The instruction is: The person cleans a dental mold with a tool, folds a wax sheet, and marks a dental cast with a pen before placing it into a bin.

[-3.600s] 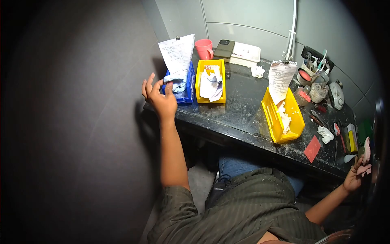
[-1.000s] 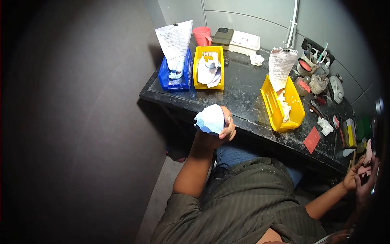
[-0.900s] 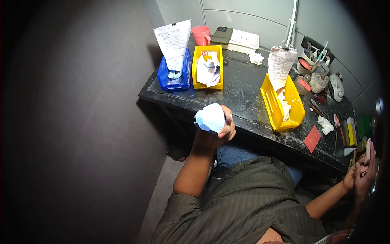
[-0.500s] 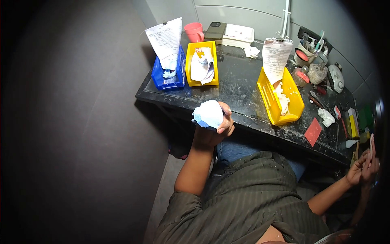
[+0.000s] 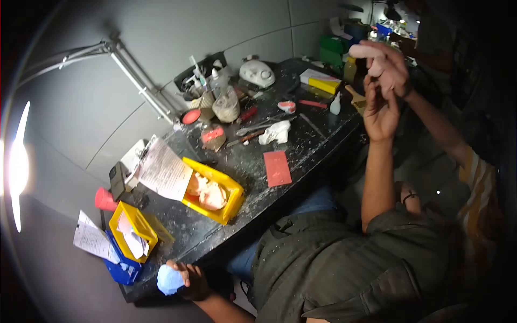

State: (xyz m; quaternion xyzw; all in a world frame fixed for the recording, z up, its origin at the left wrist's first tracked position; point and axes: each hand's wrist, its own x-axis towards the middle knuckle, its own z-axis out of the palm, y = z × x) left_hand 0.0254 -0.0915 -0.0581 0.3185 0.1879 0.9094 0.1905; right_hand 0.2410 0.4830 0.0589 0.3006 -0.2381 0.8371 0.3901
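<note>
My left hand (image 5: pixel 195 282) is closed around a pale blue plaster cast (image 5: pixel 170 280), below the table's front left corner. My right hand (image 5: pixel 381 116) is raised off the table's right end, fingers stretched upward and apart. Right above it, another person's hand (image 5: pixel 397 72) holds a pale pink curved piece (image 5: pixel 367 51). My fingertips overlap the lower side of that person's hand in this view. Nearest to my left hand are a blue bin (image 5: pixel 125 273) with a paper sheet and a yellow bin (image 5: pixel 153 237) with papers inside.
Another yellow bin (image 5: pixel 232 207) holds pale casts and a clipped sheet. A pink wax sheet (image 5: pixel 278 168), crumpled tissue (image 5: pixel 276 132), hand tools and a yellow-and-white box (image 5: pixel 321 81) lie on the black table (image 5: pixel 202 253). A lamp arm (image 5: pixel 134 78) stands behind. The other person is at right.
The view has swung to the right. My right hand and the other person's hand now show clearly with the pink piece. My left hand still holds the cast, now turned blue side up.
</note>
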